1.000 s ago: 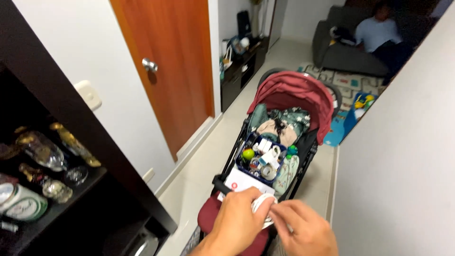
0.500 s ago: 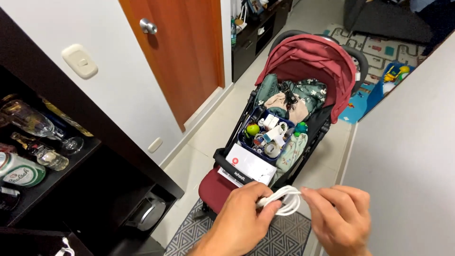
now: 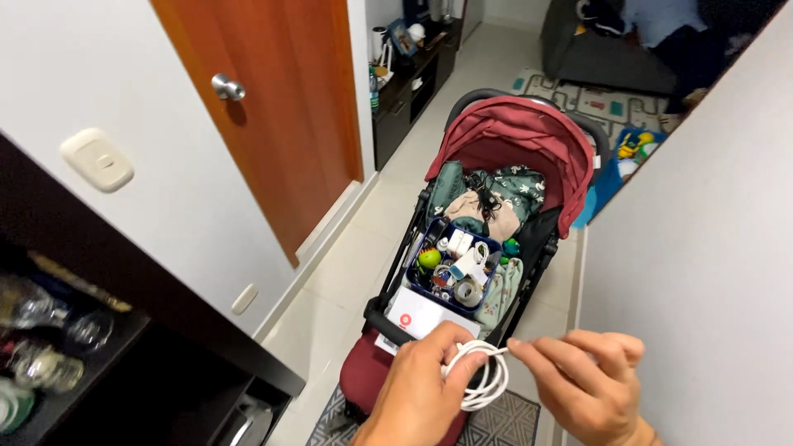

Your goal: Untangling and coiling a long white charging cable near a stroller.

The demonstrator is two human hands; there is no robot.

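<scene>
My left hand (image 3: 421,388) grips a coiled white cable (image 3: 483,376) low in the view, above the foot end of a stroller. My right hand (image 3: 582,384) pinches the cable's loose end at the right of the coil. The red stroller (image 3: 512,136) stands just ahead in a narrow hallway. Its seat holds a blue basket (image 3: 450,272) of small items such as tape rolls and a green ball, a white box (image 3: 421,315) in front of the basket, and bundled clothes behind it.
A dark shelf unit (image 3: 74,330) with glasses and bottles is at the left. A wooden door (image 3: 264,107) with a round knob is ahead on the left, and a white wall (image 3: 702,248) on the right. A patterned mat (image 3: 504,417) lies underfoot. Farther off are a sofa (image 3: 611,58) and a play mat.
The hands went from pressed together over the cable to apart, the right one drawing the cable's end rightwards. The view shifted, tilting down and then swinging slightly.
</scene>
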